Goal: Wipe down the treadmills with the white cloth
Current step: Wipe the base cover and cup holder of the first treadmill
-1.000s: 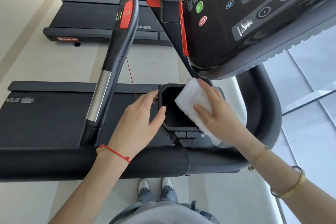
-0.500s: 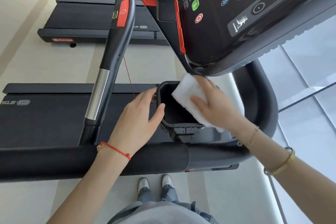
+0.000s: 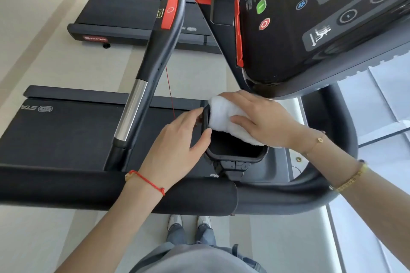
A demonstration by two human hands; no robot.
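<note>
The white cloth lies bunched over the far rim of a black cup holder that juts out below the treadmill console. The right hand lies on top of the cloth with its fingers stretched along it and its thumb against the near side, pressing the cloth onto the rim; part of the cloth hangs down into the holder's dark opening. The left hand grips the holder's left wall, thumb hooked over the rim into the opening and fingers curled round the outside. A red string bracelet sits on the left wrist, and gold bracelets on the right forearm. Just beyond the hands the console tilts overhead, with a green button and a red stop button on its face. To the left a black handrail with a red panel and a chrome section slants down toward the near padded bar, which runs across below both wrists. The treadmill's dark belt lies under the left arm. A second treadmill stands farther off on the pale floor. The person's shoes show below the bar.
</note>
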